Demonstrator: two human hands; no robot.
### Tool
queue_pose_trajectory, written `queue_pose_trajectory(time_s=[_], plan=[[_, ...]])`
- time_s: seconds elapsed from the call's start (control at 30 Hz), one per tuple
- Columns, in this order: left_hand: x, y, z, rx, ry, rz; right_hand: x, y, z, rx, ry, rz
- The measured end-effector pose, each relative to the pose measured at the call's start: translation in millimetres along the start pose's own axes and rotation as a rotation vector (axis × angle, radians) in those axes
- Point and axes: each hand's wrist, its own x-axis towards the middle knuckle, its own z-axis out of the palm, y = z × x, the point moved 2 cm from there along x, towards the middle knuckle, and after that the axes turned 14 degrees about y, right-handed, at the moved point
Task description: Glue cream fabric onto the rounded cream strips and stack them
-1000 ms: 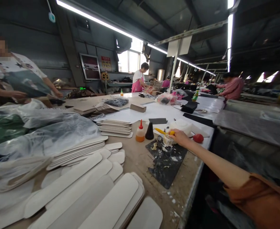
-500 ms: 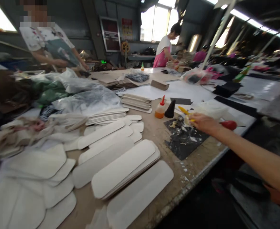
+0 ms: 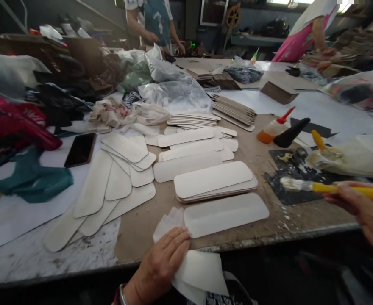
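Observation:
My right hand (image 3: 361,207) is closed around the yellow handle of a brush (image 3: 326,187). Its pale, paste-coated bristles are over a smeared black sheet (image 3: 288,169). Behind the brush lies a cloudy plastic bag (image 3: 361,159) with another yellow handle sticking out. At the table's front edge my left hand (image 3: 164,258) has its fingers pressed together on thin white sheets (image 3: 202,271), which hang below the edge; its thumb is hidden. Just right of those fingertips lies a single long white rounded piece (image 3: 226,215). Behind it is a stack of similar white pieces (image 3: 215,180).
More white pieces (image 3: 119,186) fan out at left beside a phone (image 3: 80,149). A squeeze bottle with a red tip (image 3: 274,127) and a black cone-shaped object (image 3: 291,133) are behind the black sheet. Plastic bags (image 3: 180,91) cover the back; two people work beyond.
The view has swung left and downward. My left hand has come into view on the thin white sheets. The brush in my right hand now shows plainly, bristles pointing left.

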Motion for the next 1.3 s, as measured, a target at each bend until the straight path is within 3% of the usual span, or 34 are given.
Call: queue_pose_trajectory(time_s=[0.07,0.17,0.27,0.37,0.53,0.83,0.93,1.0,1.17,1.3], plan=[[1,0,-1.0,-0.006,0.014,0.002,-53,-39,30,-0.006,-0.103,0.204],[3,0,-2.1,-0.005,0.020,0.005,-114,-89,70,0.118,-0.410,0.145],[2,0,-1.9,-0.018,0.021,0.003,-149,-108,94,0.202,-0.545,0.073],[-3,0,-0.6,-0.029,0.018,-0.001,-165,-108,108,0.218,-0.591,0.040],[-4,-2,-0.1,-0.043,0.030,-0.010,-165,-101,106,0.127,-0.509,-0.097],[-4,-4,-1.0,-0.033,0.093,0.036,-119,-64,65,-0.165,-0.205,-0.249],[-8,-6,1.4,-0.024,0.109,0.056,-114,-63,55,-0.220,-0.121,-0.273],[-10,-8,4.1,-0.026,0.134,0.092,-122,-71,56,-0.187,-0.121,-0.278],[-19,-18,13.3,-0.055,0.222,0.204,-149,-91,74,-0.044,-0.316,-0.243],[-24,-24,18.7,-0.063,0.222,0.220,-130,-71,67,-0.134,-0.184,-0.302]])
